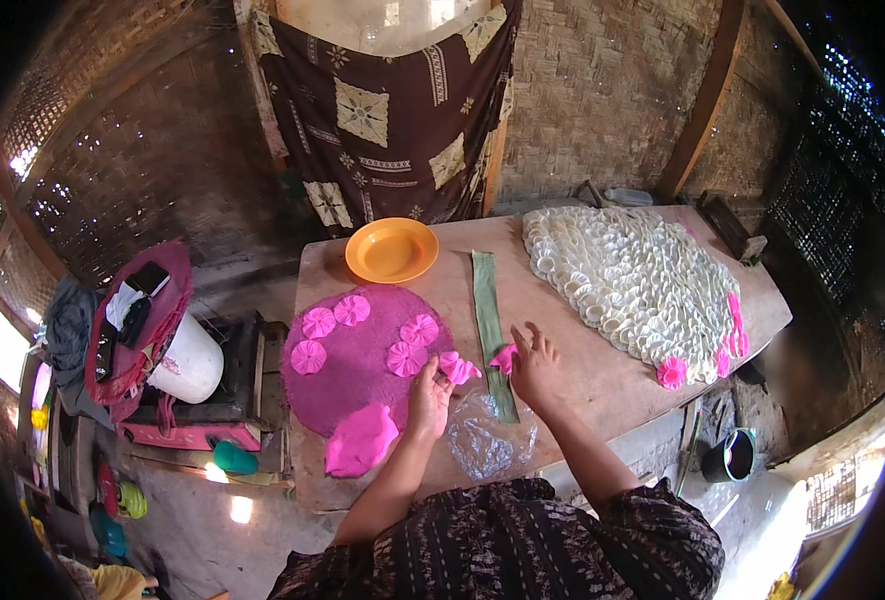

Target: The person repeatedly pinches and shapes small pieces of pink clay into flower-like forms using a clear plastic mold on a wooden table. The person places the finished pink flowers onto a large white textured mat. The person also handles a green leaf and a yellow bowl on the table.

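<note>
My left hand [428, 405] is closed, its fingertips on a soft, twisted pink dough-like piece [457, 368]. To its right, my right hand [534, 370] has its fingers spread. Beside its thumb a smaller pink piece [503, 358] lies on a long green strip [486, 310]; whether the thumb touches it I cannot tell. Left of my hands is a round purple mat [362, 345]. Several flat pink pleated rosettes [309, 357] rest on it in small groups. A smooth pink lump [362, 440] sits at the mat's near edge.
An orange bowl [392, 251] stands behind the mat. Clear crumpled plastic [489, 440] lies near my body. Overlapping whitish discs [622, 275] cover the right of the table [602, 410], with pink rosettes [671, 373] at their near edge. A white bucket [188, 365] stands left of the table.
</note>
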`<state>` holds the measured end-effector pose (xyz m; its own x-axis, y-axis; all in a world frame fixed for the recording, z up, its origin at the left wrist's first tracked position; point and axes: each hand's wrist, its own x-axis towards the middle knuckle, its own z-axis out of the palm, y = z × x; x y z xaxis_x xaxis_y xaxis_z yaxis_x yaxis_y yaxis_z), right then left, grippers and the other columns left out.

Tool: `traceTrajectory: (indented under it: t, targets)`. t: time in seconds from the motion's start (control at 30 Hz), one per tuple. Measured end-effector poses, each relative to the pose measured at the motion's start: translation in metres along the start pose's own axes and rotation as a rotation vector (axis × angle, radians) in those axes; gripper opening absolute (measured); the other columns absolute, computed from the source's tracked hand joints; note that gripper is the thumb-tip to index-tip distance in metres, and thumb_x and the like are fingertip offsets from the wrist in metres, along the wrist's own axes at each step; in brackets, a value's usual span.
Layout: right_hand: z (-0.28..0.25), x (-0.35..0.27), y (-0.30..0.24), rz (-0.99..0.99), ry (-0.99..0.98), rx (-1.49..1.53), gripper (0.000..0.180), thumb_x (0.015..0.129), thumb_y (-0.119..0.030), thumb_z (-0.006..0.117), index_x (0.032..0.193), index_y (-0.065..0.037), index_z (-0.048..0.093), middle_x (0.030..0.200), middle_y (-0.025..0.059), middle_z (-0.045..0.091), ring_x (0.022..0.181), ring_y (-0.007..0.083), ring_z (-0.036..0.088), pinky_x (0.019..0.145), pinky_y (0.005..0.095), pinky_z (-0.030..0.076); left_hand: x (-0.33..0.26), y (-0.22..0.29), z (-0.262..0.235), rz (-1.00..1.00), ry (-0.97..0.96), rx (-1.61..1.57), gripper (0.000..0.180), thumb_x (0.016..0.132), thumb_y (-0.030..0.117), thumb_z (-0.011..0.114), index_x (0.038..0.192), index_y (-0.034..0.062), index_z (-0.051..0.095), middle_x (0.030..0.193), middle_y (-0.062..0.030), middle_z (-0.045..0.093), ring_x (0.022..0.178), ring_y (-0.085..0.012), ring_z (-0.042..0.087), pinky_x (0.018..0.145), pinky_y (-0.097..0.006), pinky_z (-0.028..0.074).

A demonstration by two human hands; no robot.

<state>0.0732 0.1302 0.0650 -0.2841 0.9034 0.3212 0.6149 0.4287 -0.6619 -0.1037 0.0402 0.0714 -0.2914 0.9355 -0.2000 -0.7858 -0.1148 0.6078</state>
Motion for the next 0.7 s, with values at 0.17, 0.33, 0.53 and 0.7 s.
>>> traceTrajectory:
  t: [0.17, 0.33, 0.53, 0.7]
  targets:
    - [0.028, -0.016, -0.027, 0.636, -0.482, 1.504, 0.026, 0.097, -0.017, 0.054, 0.119, -0.003, 0.058, 0.118, 0.0143, 0.059, 0.103, 0.0263, 0.059, 0.094, 0.0382, 0.046, -0.003, 0.002, 0.004, 0.150, 0.013, -0.039, 0.024, 0.100, 0.030, 0.050, 0.105, 0.0074, 0.058, 0.099, -0.0023, 0.062, 0.086, -0.0125, 0.056, 0.082, -0.029, 0.045]
    - [0.021, -0.017, -0.057, 0.714, -0.309, 1.588, 0.015, 0.097, -0.014, 0.056, 0.104, -0.002, 0.060, 0.100, 0.0074, 0.064, 0.097, 0.0200, 0.061, 0.085, 0.0357, 0.049, -0.012, 0.011, 0.005, 0.237, 0.002, 0.507, 0.018, 0.096, 0.021, 0.060, 0.102, 0.0048, 0.062, 0.094, 0.0011, 0.063, 0.080, -0.0057, 0.055, 0.074, -0.022, 0.045]
    - [-0.011, -0.018, -0.093, -0.252, 0.004, 0.323, 0.023, 0.085, -0.001, 0.063, 0.107, -0.005, 0.063, 0.092, 0.0077, 0.064, 0.079, 0.0250, 0.063, 0.070, 0.0326, 0.049, -0.026, 0.024, 0.021, 0.347, -0.164, 0.737, 0.025, 0.087, 0.010, 0.072, 0.106, -0.0018, 0.061, 0.093, -0.0024, 0.067, 0.080, -0.0081, 0.061, 0.067, -0.024, 0.050]
    - [-0.043, -0.005, -0.107, -0.625, -0.115, 0.000, 0.023, 0.077, 0.000, 0.067, 0.100, -0.004, 0.065, 0.091, 0.0120, 0.061, 0.082, 0.0305, 0.064, 0.068, 0.0345, 0.051, -0.031, 0.048, 0.020, 0.569, -0.338, 1.233, 0.025, 0.088, 0.008, 0.069, 0.108, -0.0036, 0.060, 0.093, -0.0084, 0.068, 0.084, -0.0109, 0.065, 0.068, -0.026, 0.051]
